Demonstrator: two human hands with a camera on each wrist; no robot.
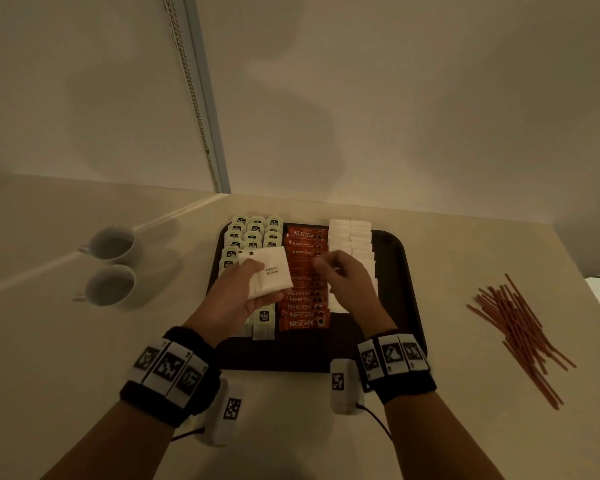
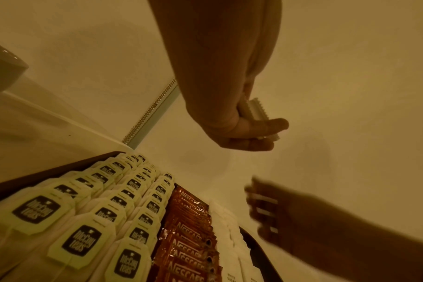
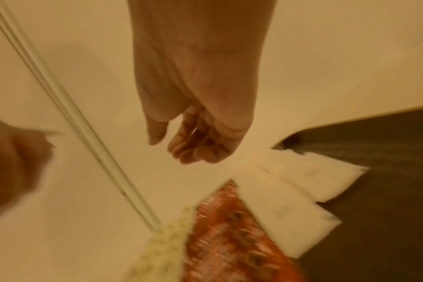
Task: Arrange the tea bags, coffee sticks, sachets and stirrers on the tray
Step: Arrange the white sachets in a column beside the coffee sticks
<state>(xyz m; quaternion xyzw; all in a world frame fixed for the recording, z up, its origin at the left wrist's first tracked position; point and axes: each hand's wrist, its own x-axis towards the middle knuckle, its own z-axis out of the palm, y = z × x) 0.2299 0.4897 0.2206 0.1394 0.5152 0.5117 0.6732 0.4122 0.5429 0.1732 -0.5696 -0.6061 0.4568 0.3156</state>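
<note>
A dark tray (image 1: 400, 271) sits on the pale table (image 1: 465, 427), its near edge partly covered by both wrists. On it, three columns of tea bags (image 1: 253, 233) fill the left side, a column of red coffee sticks (image 1: 305, 308) runs down the middle, and white sachets (image 1: 350, 233) lie in two columns to the right; the middle stretch of every column is hidden behind the hands. The left hand (image 1: 238, 294) holds a stack of white sugar sachets (image 1: 269, 275) above the tea bags and coffee sticks, its grip closed round the stack with the thumb on top; in the left wrist view only the serrated edge of the stack shows between thumb and fingers. The right hand (image 1: 347, 277) hovers over the boundary of coffee sticks and sachets with fingers loosely curled; the right wrist view is blurred, so I cannot tell whether its grip holds a sachet. The stirrers (image 1: 520, 336) lie in a loose heap on the table well to the right of the tray. Two white cups (image 1: 113, 263) stand on the table to the left, their contents too dim to make out.
</note>
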